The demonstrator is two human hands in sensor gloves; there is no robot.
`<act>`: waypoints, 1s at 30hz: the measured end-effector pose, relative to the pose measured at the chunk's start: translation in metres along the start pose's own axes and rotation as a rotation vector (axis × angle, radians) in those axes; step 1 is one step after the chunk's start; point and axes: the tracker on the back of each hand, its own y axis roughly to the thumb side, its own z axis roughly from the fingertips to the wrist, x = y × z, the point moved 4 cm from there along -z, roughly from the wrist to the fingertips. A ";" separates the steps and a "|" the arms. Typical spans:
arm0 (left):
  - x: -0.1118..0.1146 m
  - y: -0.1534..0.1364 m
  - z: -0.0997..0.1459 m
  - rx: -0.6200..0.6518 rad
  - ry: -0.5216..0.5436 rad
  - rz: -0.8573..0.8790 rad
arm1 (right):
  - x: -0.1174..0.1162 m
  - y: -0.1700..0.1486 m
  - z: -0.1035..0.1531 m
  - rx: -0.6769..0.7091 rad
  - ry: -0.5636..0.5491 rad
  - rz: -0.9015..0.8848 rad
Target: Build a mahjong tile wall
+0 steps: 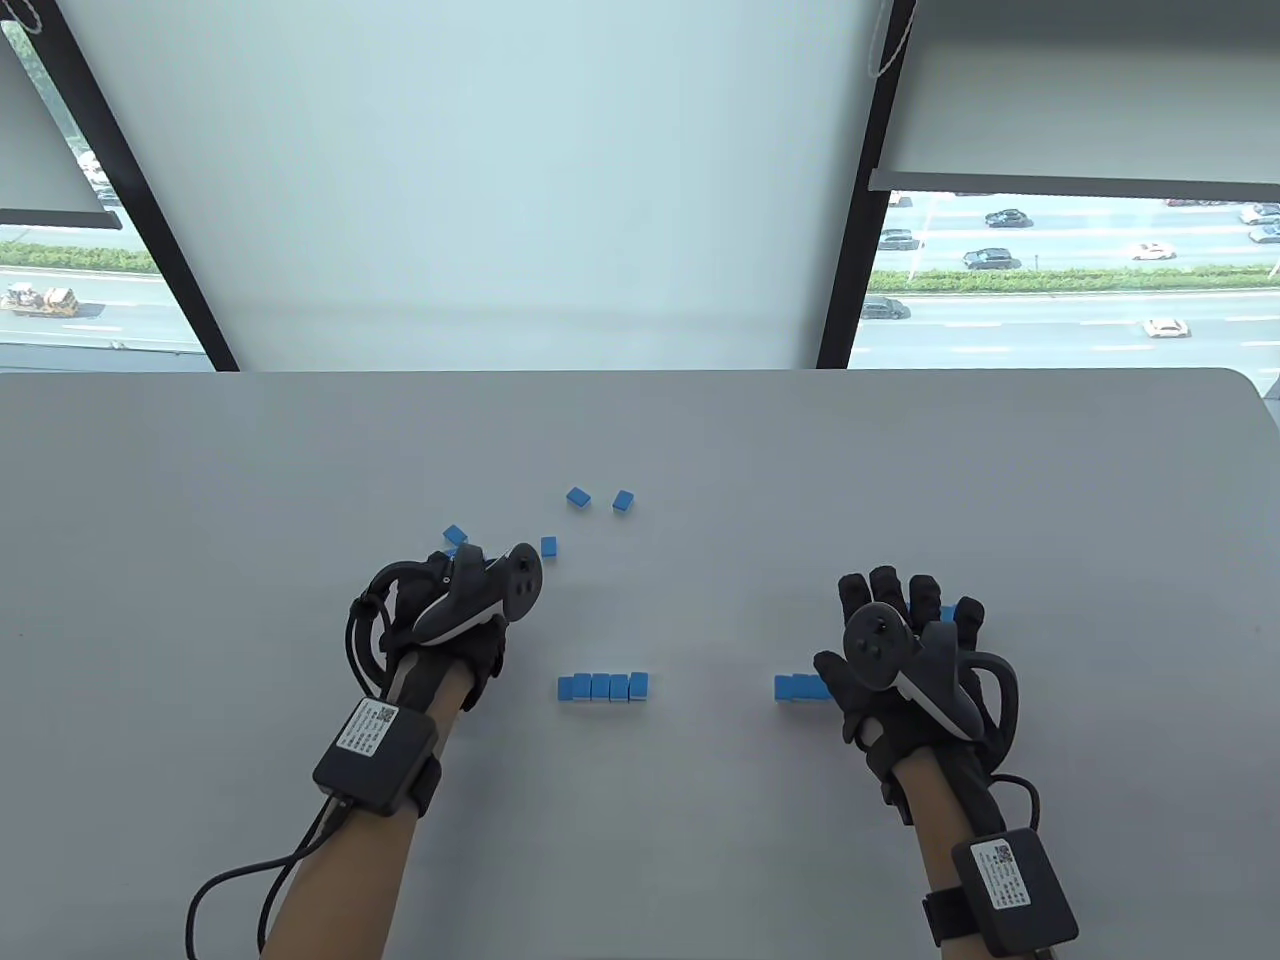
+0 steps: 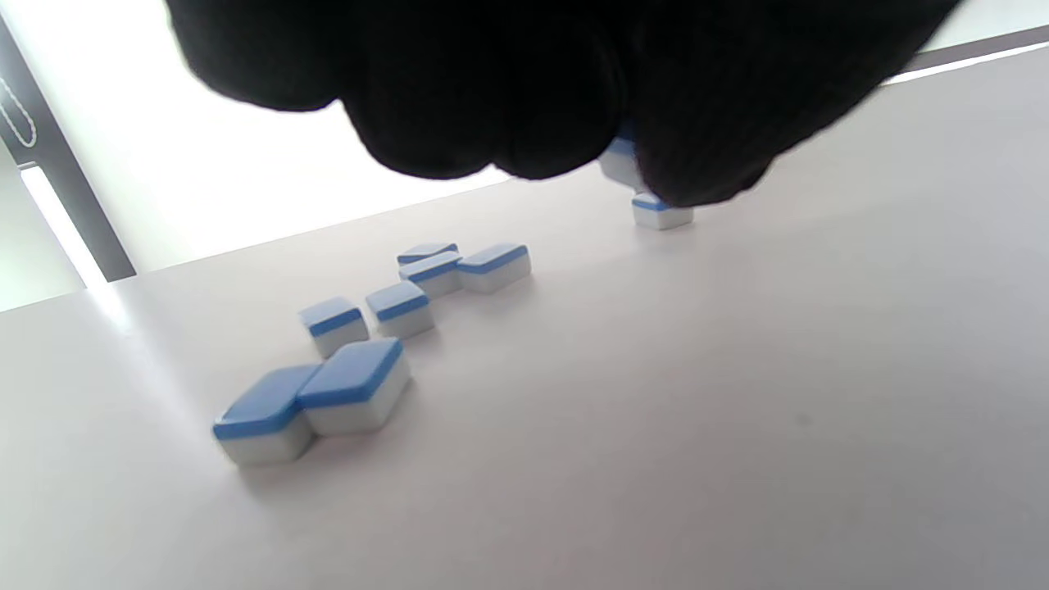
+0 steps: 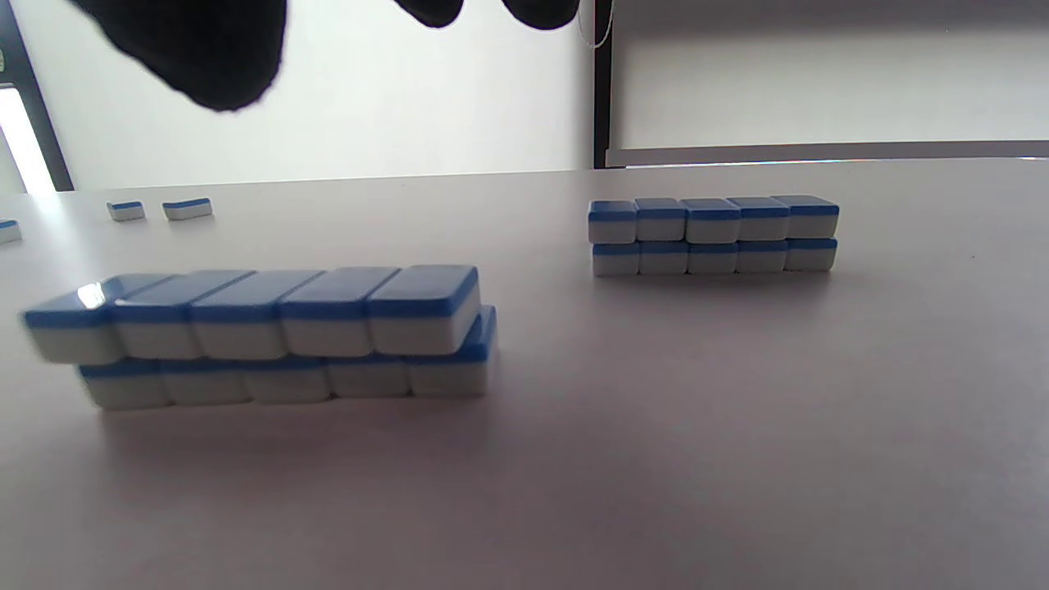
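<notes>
A big pale grey table (image 1: 700,440) with a rounded corner is set in front of tall windows (image 1: 1060,270). White blinds (image 1: 480,180) are pulled most of the way down, and soft daylight is let through them. Dark window frames (image 1: 860,200) are seen between the blinds. Below the blinds, a road (image 1: 1090,320) with cars (image 1: 988,258) and green hedges (image 1: 1080,280) is seen outside.

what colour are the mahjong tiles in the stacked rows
Blue on top, white below; each mahjong tile is two-toned. Clearest in the right wrist view.
</notes>
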 end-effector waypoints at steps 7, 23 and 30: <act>-0.008 0.019 0.049 0.096 0.096 0.126 | 0.000 -0.001 0.000 -0.005 -0.002 0.003; 0.019 0.056 0.059 0.202 0.075 0.120 | -0.001 -0.002 0.002 -0.012 0.002 0.007; 0.022 0.063 0.057 0.217 0.064 0.105 | -0.001 0.000 0.002 -0.006 0.003 0.014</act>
